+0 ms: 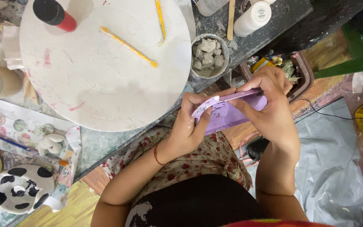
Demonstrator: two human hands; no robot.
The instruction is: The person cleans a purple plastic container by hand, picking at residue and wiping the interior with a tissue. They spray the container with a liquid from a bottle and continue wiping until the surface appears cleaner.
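Your left hand [190, 126] and right hand [269, 105] both grip closed the purple plate [227, 111], just beside the round white board [101, 80].

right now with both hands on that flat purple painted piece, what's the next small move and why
Probably keep the left hand gripping the flat purple painted piece and slide the right hand fingers along its top edge. The piece is held edge-up over the lap, clear of the round white work board, pinched at both ends.
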